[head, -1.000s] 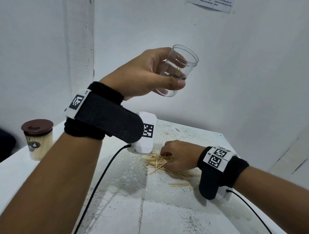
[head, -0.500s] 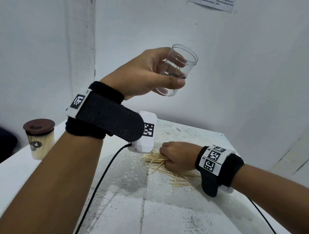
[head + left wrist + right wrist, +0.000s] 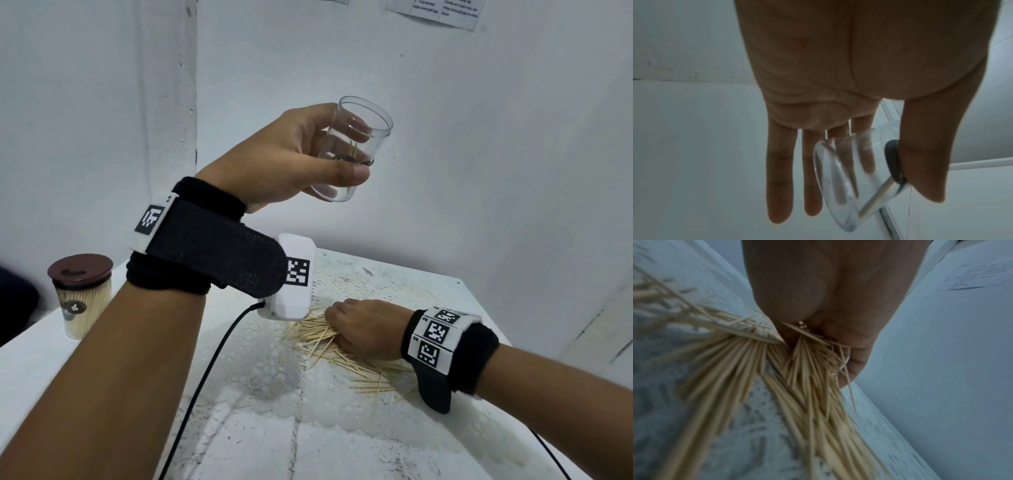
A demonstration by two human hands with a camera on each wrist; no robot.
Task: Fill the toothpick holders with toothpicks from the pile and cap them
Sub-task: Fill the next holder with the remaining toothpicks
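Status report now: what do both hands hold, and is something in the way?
Left hand holds clear holder aloft, nearly empty. Right hand grips toothpicks on the pile. Nothing in the way.

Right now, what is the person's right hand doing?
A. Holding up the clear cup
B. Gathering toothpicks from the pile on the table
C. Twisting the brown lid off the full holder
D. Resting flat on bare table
B: the right hand has its fingers curled round a bunch from the toothpick pile, while the left hand holds the clear cup up.
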